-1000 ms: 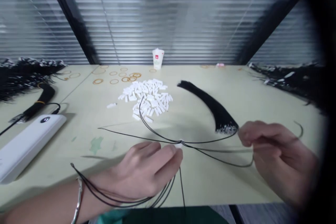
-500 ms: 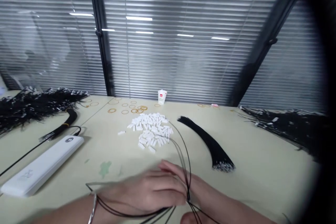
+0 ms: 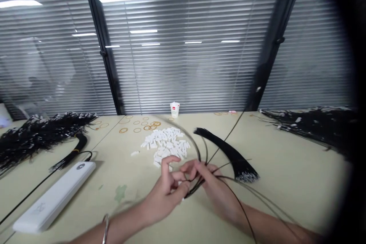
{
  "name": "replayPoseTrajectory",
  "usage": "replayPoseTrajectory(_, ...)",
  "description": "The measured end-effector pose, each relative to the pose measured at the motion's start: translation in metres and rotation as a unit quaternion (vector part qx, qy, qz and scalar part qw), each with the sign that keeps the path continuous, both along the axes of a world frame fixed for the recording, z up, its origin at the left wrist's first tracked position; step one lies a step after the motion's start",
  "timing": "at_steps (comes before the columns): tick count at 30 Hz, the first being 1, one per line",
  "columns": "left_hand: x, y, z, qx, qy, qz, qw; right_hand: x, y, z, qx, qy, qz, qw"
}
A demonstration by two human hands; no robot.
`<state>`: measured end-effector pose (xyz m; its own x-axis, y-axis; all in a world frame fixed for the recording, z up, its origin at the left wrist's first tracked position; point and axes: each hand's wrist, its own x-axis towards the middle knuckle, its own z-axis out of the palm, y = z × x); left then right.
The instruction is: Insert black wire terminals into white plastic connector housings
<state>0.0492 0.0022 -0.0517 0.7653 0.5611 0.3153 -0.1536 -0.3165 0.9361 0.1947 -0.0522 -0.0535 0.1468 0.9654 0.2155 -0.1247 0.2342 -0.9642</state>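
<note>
Several loose black wires (image 3: 197,187) are gathered between my hands and fan out up and to the sides, some blurred. My right hand (image 3: 215,187) is closed on them, pinching with thumb and fingers. My left hand (image 3: 166,194) has thumb and finger pressed together at the near end of the bunch, its index finger raised and bent. A small white bit shows under the left thumb; its kind is hard to make out. Just beyond the hands lies a pile of small white plastic pieces (image 3: 167,141). A thick bundle of black wires (image 3: 225,148) rests behind my right hand.
At left lie a white power bank (image 3: 57,198) with a cable, a banded wire bundle (image 3: 80,143) and a heap of black wires (image 3: 37,133). Another heap (image 3: 314,129) is at right. Rubber bands (image 3: 151,126) and a paper cup (image 3: 174,109) are toward the back.
My hands have uncrossed and moved up and away from me. The wires now spread from the right hand, with the left fingertips at their near end. The camera view has tilted up slightly.
</note>
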Motion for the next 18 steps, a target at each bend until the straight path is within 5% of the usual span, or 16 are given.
replayPoseTrajectory(8,-0.01,0.04,0.006,-0.043,-0.029,0.156,0.986,0.092,0.047,0.014,0.049,0.018,-0.14,0.989)
replayPoseTrajectory(15,-0.02,0.071,0.0,-0.084,-0.053,0.257,0.961,0.129,0.057,0.004,-0.046,-0.09,-0.027,0.995)
replayPoseTrajectory(18,-0.025,0.079,-0.003,-0.109,-0.06,0.275,0.953,0.149,0.058,0.012,-0.023,-0.115,-0.038,0.992)
